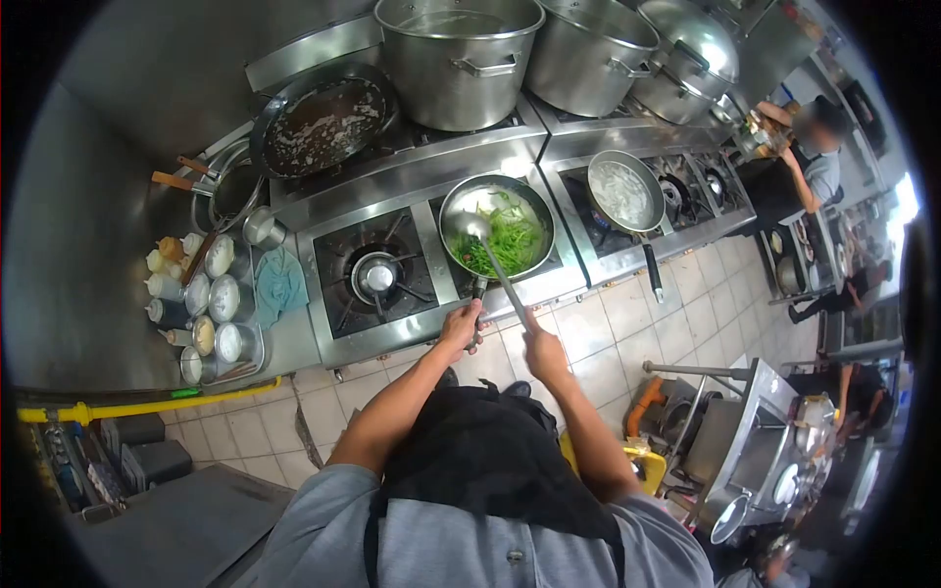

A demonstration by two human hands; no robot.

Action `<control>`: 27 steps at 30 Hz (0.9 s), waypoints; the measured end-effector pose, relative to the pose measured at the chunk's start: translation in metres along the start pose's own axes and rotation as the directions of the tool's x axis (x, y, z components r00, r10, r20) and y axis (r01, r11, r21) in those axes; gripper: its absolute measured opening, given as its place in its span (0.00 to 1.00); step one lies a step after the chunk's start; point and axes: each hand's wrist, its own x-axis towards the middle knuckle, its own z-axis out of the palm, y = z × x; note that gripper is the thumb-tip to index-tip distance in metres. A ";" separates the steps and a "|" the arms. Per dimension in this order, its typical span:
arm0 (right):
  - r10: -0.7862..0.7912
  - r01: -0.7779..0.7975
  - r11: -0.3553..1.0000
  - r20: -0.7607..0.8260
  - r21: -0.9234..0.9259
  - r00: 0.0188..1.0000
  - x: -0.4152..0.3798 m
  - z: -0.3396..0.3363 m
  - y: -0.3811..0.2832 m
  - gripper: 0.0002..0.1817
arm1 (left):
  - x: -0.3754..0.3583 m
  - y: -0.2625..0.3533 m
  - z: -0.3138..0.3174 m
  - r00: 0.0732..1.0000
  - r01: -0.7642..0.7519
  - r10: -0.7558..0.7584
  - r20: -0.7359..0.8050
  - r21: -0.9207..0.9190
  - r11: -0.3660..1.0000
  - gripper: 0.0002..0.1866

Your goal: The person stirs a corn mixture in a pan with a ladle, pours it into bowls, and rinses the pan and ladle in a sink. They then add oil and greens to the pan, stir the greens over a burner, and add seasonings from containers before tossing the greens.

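Clearly, the left hand (463,328) is closed around the handle of a pan (542,208), and the right hand (545,354) is wrapped around the shaft of a ladle (503,271), its bowl in the pan beside the greens (518,237). That pan is at the stove (390,329), between a burner (376,278) on the left and a second pan (653,269) on the right. Behind stands a pot (461,83).

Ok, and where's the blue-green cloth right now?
In the head view, the cloth lies left of centre, between the cluster of tubs and the bare burner.
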 end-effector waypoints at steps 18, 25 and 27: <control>-0.037 0.026 0.998 0.169 0.064 0.985 -0.059 -0.205 0.056 0.25 | -0.046 0.004 0.053 0.982 -0.182 0.189 -0.015 0.209 0.961 0.07; -0.081 0.089 0.990 -0.074 0.110 0.994 -0.076 -0.206 0.048 0.24 | -0.075 -0.033 0.066 0.959 -0.226 0.267 -0.092 0.320 0.920 0.09; 0.013 -0.020 0.995 0.069 0.099 0.998 -0.084 -0.214 0.047 0.23 | -0.074 -0.002 0.068 0.953 -0.202 0.269 -0.138 0.370 0.907 0.09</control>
